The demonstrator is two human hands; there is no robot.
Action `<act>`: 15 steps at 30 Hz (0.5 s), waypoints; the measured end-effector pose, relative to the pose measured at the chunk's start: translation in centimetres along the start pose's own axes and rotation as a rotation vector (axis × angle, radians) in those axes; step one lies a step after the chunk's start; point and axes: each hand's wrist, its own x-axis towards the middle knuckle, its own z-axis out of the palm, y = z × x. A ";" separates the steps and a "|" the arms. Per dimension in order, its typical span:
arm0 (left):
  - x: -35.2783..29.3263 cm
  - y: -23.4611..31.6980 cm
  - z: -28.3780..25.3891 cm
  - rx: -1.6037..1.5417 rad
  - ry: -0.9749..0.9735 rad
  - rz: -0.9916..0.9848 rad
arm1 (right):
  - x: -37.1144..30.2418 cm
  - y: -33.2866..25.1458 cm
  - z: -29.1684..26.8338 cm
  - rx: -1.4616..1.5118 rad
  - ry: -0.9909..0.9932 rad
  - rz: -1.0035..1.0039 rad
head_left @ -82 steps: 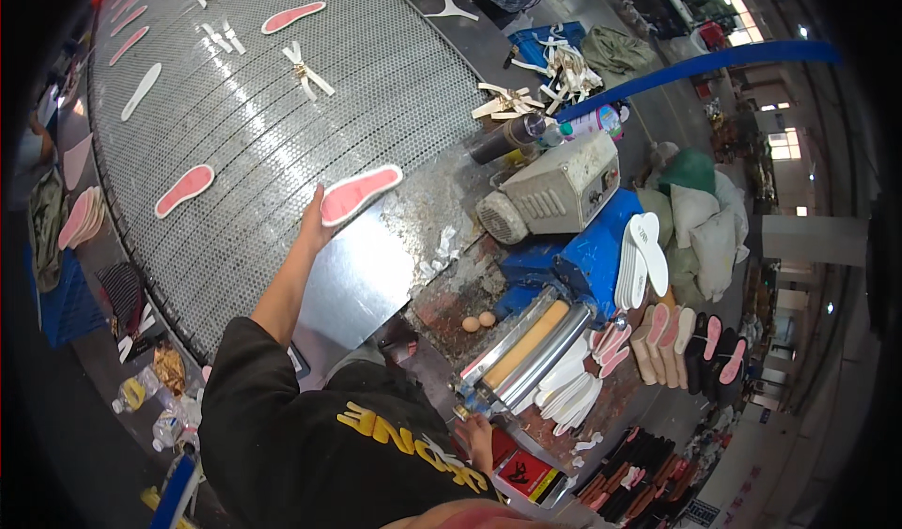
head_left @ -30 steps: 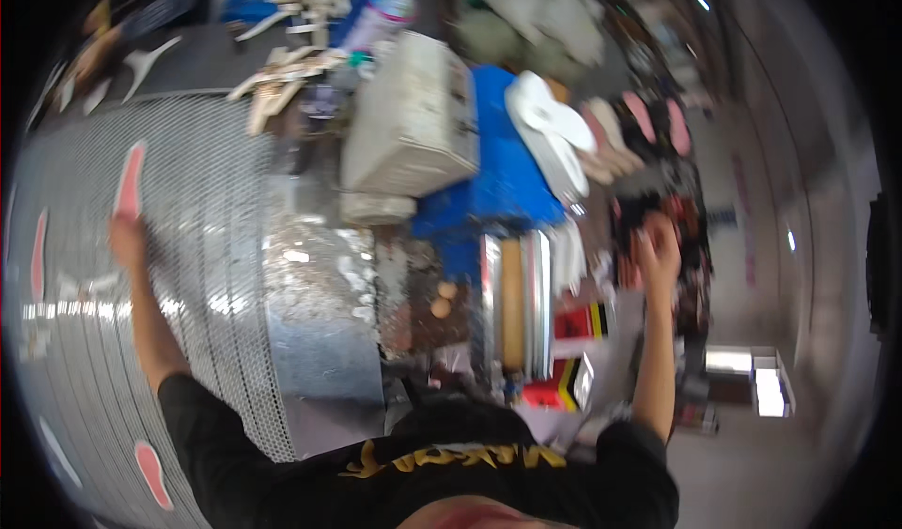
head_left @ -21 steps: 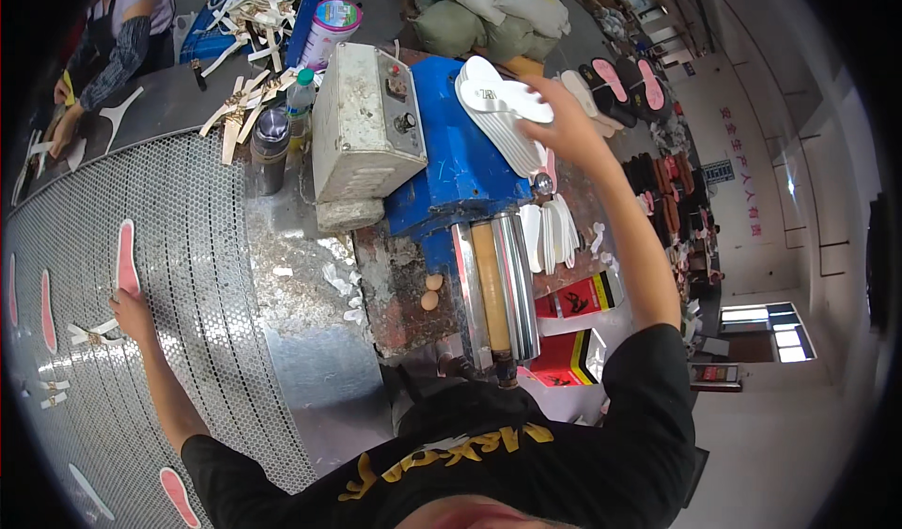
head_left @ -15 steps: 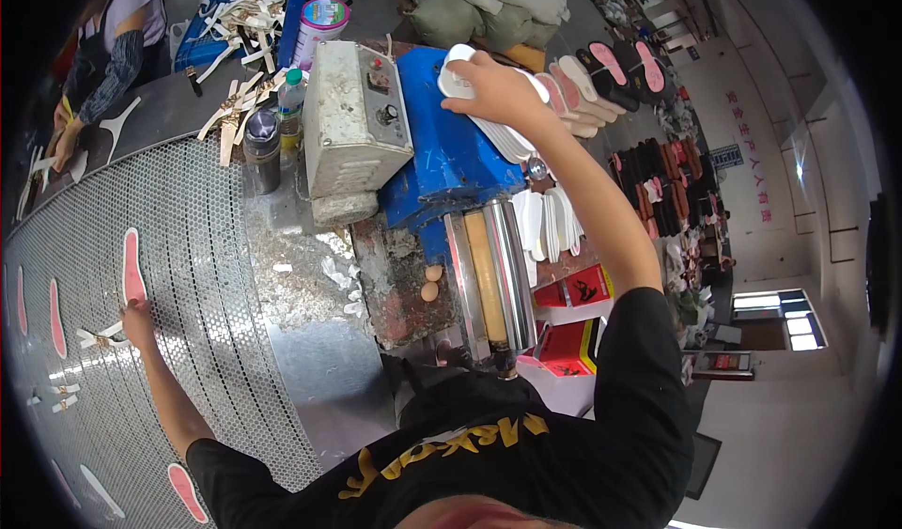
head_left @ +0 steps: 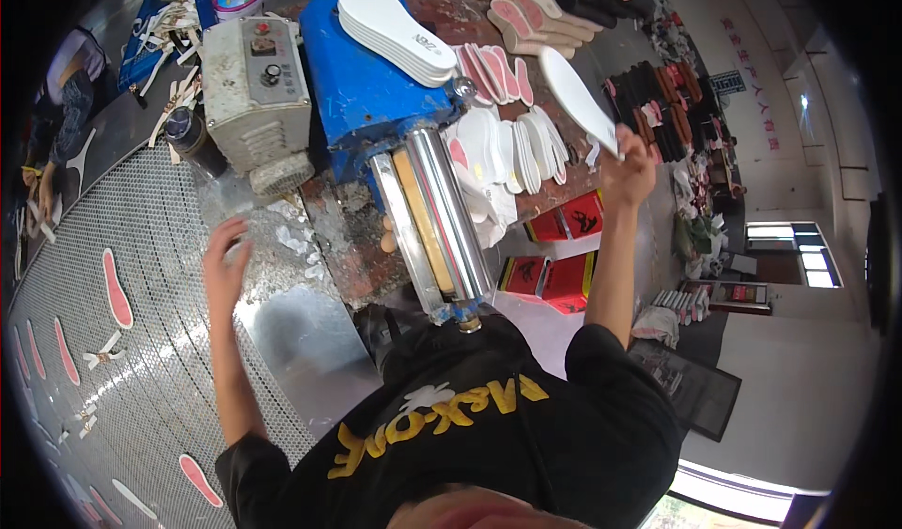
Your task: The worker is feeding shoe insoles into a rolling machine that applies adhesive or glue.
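My right hand (head_left: 628,167) pinches the heel end of a white insole (head_left: 575,97) and holds it up at the right, over the edge of the bench. My left hand (head_left: 225,268) is raised beside the perforated conveyor (head_left: 169,219), fingers apart with nothing in them. On top of the blue machine (head_left: 352,97) lies a neat stack of white insoles (head_left: 399,36). Its steel roller (head_left: 449,214) lies between my arms. Pink insoles with white rims, such as one near the left hand (head_left: 116,289), lie spread on the conveyor.
A grey control box (head_left: 256,97) with knobs stands left of the blue machine, beside a dark bottle (head_left: 194,142). More white insoles (head_left: 531,148) and pink ones (head_left: 490,73) stand on the bench. Red boxes (head_left: 550,280) sit below. A co-worker's arm (head_left: 68,120) is at far left.
My right hand has left the stack on the blue machine and moved right and nearer, now with a white insole. My left hand has let go of the pink insole and moved right. The view has shifted.
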 end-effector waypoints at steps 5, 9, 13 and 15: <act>3.9 9.5 10.4 -0.171 -0.292 0.090 | -3.2 5.3 -7.0 -0.163 0.264 0.059; 5.0 13.0 13.2 -0.083 -0.470 0.231 | -5.4 10.4 -4.4 -0.324 0.135 0.171; 4.8 14.6 13.5 0.029 -0.642 0.306 | -7.0 10.7 -1.5 -0.132 -0.215 0.152; 4.0 15.2 13.4 0.003 -0.685 0.299 | -8.3 11.2 -1.2 -0.159 -0.333 0.145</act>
